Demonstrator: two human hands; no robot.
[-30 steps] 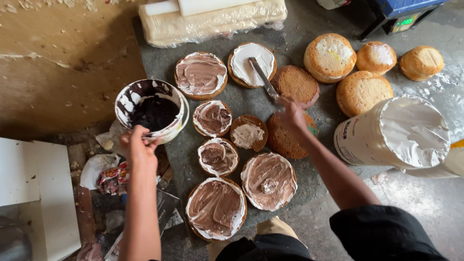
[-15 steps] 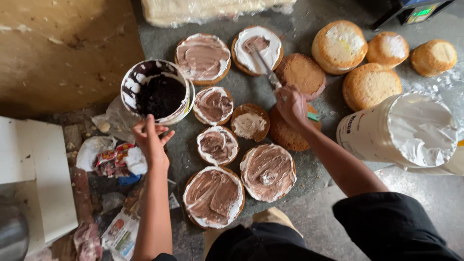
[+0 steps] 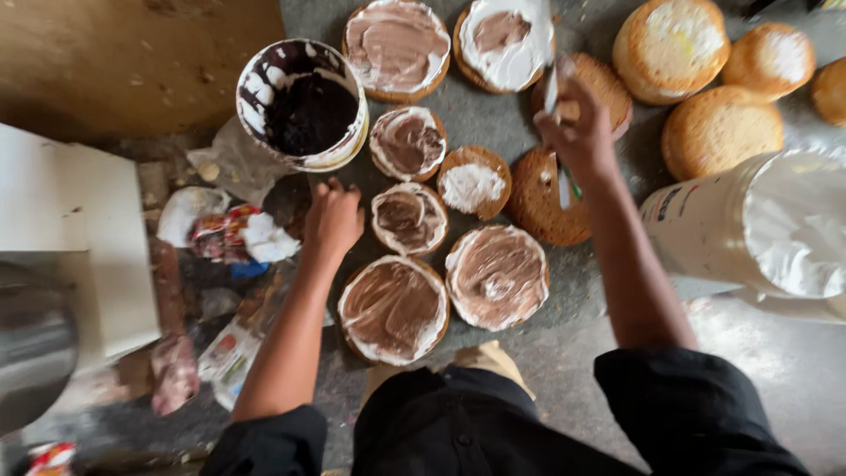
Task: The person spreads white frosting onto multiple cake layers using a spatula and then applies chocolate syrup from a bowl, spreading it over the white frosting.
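Your right hand has its fingers wrapped around the spatula over a bare cake round near the surface's far edge. It's soft, crumbly; support underneath. Your left hand rests empty, fingers loosely curled.

head cam | worn on person's head | faces steeply down, near top-down | close range over grey work surface | single view, no overlap with another
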